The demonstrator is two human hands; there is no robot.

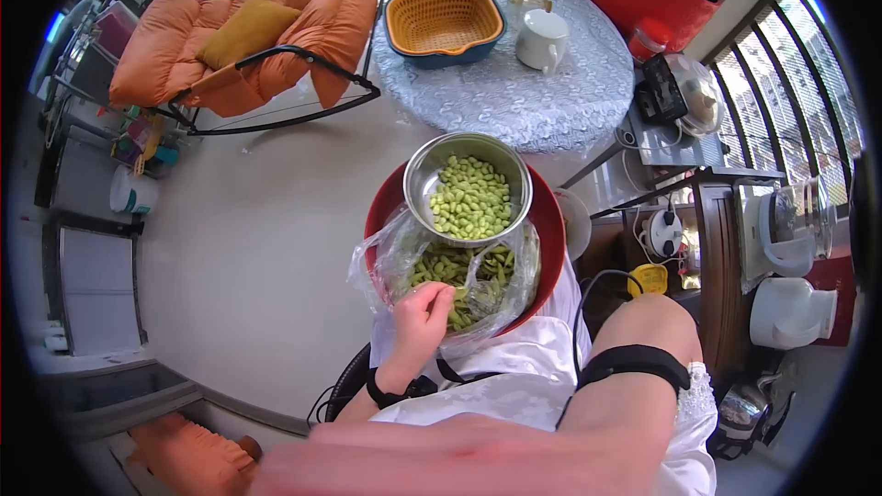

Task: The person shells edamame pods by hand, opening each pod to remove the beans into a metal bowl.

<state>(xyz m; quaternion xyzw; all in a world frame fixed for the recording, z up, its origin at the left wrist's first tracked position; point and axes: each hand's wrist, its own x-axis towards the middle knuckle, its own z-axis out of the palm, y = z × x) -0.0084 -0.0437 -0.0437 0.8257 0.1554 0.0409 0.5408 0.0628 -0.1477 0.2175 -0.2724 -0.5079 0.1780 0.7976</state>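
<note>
My left hand point(424, 317), with a black band at the wrist, is closed in a pinch over the near left part of a clear plastic bag point(381, 253). What its fingertips hold is too small to make out. Green pods point(446, 268) lie in the bag, inside a red basin point(553, 253) on my lap. On the basin's far side rests a metal bowl point(418, 197) holding shelled green beans point(470, 197). Blurred skin of my right hand or forearm point(450, 455) crosses the bottom edge, close to the camera; its fingers are hidden.
Beyond the basin stands a round table point(514, 106) with a patterned cover, bearing an orange basket point(444, 18) and a white mug point(542, 39). An orange chair point(322, 23) is at the upper left. Shelves point(712, 248) and a white jug point(790, 312) are at the right.
</note>
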